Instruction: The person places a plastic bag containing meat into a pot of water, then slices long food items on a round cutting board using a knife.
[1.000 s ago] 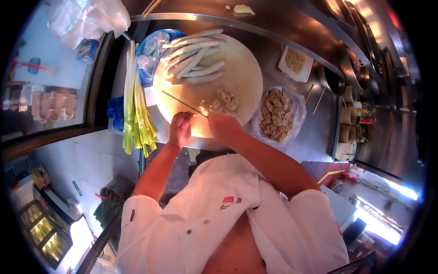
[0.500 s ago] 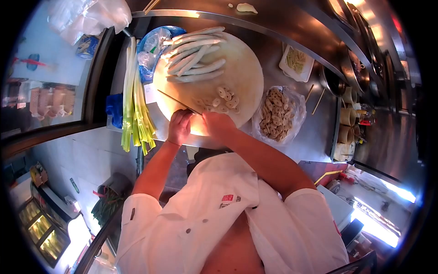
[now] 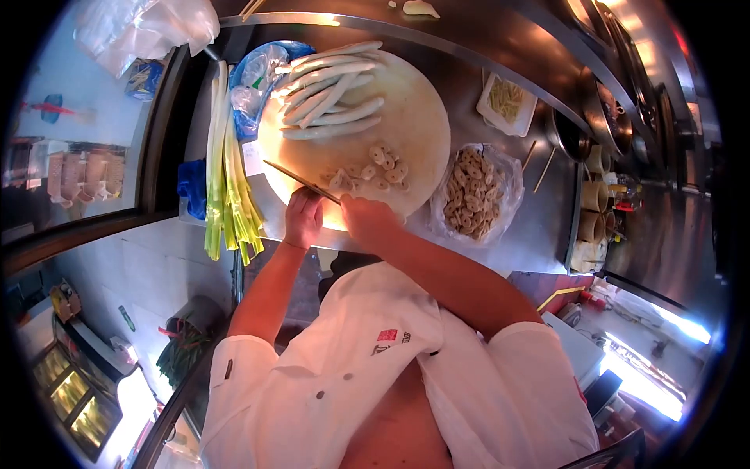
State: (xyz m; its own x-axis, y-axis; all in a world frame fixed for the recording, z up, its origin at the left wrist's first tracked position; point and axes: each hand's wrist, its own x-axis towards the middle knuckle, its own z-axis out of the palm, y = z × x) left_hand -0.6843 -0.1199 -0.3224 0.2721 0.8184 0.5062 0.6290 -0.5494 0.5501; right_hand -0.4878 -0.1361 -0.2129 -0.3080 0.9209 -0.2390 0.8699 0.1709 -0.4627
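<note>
My right hand (image 3: pixel 367 222) is closed round the handle of a knife (image 3: pixel 301 181), whose thin blade points up and left over the round cutting board (image 3: pixel 426 109). Just left of it, my left hand (image 3: pixel 303 216) is closed at the board's near edge, beside the blade; whatever its fingers hold is hidden. Sliced ring-shaped pieces (image 3: pixel 384 160) lie on the board above my right hand. Long pale tube-like pieces (image 3: pixel 336 82) are piled on the board's far side. A clear plastic bag (image 3: pixel 473 195) full of similar slices rests right of the board.
Long green onions (image 3: pixel 228 164) lie left of the board, near a blue bag (image 3: pixel 247 113). A white tray (image 3: pixel 506 105) with shredded food stands at the back right, with chopsticks (image 3: pixel 544 170) below it. A metal shelf edge (image 3: pixel 437 48) runs across the back.
The knife and both hands have shifted slightly left. More loose slices now show on the board beside the blade. The camera view has also moved a little.
</note>
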